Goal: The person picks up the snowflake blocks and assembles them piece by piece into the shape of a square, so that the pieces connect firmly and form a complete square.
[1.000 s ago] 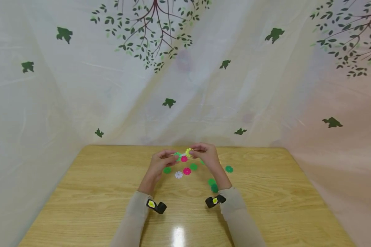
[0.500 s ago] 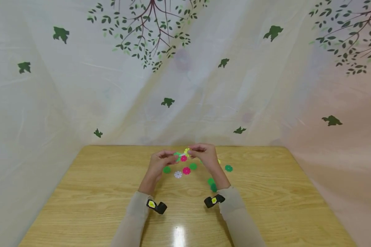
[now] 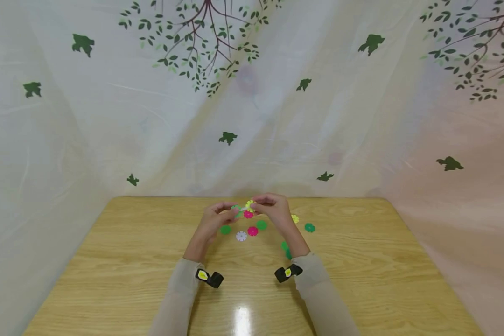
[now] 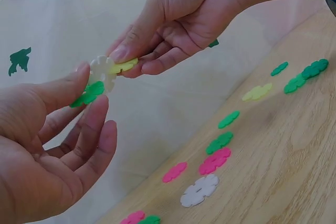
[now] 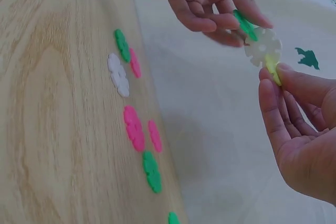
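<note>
Above the table's far part, my two hands hold a small chain of slotted, flower-shaped plastic discs. My left hand [image 3: 212, 220] pinches a green disc [image 4: 90, 92] between thumb and fingers. A yellow disc [image 5: 272, 69] is pinched by the thumb and fingers of my right hand [image 3: 276, 211]. Between them a white disc [image 5: 258, 51] stands edge to edge with both, the green one at one side and the yellow one at the other. Fingertips partly cover the green and yellow discs.
Loose discs lie on the wooden table [image 3: 151, 280]: a white one [image 3: 241, 236], pink ones [image 3: 253, 231], several green ones [image 3: 310, 227] and a yellow one [image 3: 295, 218]. A patterned cloth [image 3: 172, 140] hangs behind the table's far edge.
Both hands have shifted slightly left with the joined discs, the grips unchanged. The loose yellow disc beside my right wrist now shows more fully.
</note>
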Tool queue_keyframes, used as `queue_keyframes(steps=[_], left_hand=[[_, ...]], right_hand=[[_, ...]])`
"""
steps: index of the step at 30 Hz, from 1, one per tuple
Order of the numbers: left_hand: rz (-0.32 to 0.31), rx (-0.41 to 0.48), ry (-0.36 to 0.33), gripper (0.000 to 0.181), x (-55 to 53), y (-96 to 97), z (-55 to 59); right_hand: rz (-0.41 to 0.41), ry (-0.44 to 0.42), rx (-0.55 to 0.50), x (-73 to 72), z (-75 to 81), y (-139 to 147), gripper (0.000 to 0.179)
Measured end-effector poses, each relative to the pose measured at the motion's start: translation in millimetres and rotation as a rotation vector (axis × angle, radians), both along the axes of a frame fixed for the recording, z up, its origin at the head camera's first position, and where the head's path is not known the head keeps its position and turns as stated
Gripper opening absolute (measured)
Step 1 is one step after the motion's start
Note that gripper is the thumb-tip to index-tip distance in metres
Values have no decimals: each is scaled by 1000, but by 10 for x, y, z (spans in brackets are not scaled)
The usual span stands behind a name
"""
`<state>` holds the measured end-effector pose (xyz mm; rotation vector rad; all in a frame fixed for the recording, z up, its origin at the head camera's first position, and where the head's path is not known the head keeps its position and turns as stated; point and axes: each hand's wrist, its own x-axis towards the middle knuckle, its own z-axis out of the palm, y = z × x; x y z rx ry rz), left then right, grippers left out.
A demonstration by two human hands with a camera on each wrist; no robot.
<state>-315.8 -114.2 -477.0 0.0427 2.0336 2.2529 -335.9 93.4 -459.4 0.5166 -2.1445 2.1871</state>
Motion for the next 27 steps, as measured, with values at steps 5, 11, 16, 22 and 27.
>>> queue_keyframes(steps=[5, 11, 16, 22, 27], left_hand=[[-75, -47, -32, 36, -14, 33, 9], [-100, -55, -12, 31, -6, 40, -20], [-94, -47, -14, 29, 16, 19, -50], [-63, -39, -56, 27, 38, 7, -39], [-44, 10, -49, 26, -9, -1, -15]], right_hand=[[-11, -3, 24, 26, 33, -37, 19], [27, -17, 116, 30, 54, -78, 22], [94, -7, 287, 10, 106, -43, 25], [191, 2, 492, -69, 196, 130, 26], [285, 32, 661, -209, 209, 273, 23]])
